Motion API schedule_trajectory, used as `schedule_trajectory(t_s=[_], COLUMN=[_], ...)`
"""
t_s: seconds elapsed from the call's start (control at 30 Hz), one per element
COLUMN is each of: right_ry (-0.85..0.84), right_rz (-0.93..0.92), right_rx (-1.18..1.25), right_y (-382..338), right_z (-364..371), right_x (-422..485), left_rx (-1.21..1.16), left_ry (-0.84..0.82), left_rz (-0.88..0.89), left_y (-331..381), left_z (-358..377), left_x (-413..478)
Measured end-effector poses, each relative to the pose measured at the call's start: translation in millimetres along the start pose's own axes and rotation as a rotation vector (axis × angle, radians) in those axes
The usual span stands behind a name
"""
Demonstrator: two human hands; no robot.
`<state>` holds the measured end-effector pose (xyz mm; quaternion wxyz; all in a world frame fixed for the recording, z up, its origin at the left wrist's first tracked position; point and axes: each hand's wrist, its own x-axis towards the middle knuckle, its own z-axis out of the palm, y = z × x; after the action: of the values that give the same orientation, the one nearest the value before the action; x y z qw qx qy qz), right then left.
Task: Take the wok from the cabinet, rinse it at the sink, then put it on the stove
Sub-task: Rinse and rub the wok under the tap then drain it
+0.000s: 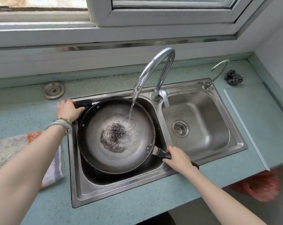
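Within the left basin of the sink (121, 195): one wok (114, 135), open side up, with water (131, 109) from the tap (155, 67) running into its dark middle. Left hand (68, 110) — fingers curled over the small black grip (84, 103) at the wok's far-left rim. Right hand (178, 157) — fingers wrapped round the long handle (162, 154) at the near-right rim. Counter (137, 213): a scouring ball (233, 77) far right, a cloth (7, 150) left.
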<state>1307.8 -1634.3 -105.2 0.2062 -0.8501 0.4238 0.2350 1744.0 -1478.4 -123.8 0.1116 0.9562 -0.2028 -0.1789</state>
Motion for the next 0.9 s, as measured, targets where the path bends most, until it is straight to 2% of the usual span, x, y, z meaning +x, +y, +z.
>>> schedule_trajectory(t_s=[0.2, 0.33, 0.57, 0.73, 0.9], right_ry=[0.030, 0.030, 0.192, 0.359, 0.354], right_rz=[0.001, -0.011, -0.023, -0.060, -0.082], right_rx=[-0.022, -0.010, -0.001, -0.062, -0.156], right_y=[2, 3, 15, 11, 8], right_z=[3, 5, -2, -40, -87], right_x=[0, -1, -14, -20, -25], left_rx=[0.072, 0.026, -0.293, -0.572, -0.648], left_ry=[0.051, -0.015, -0.036, -0.013, -0.027], left_rz=[-0.017, -0.036, -0.034, -0.124, -0.157], left_y=[0, -1, -13, -16, -16], left_z=[3, -1, -5, -7, -7], left_x=[-4, -4, -18, -21, -31])
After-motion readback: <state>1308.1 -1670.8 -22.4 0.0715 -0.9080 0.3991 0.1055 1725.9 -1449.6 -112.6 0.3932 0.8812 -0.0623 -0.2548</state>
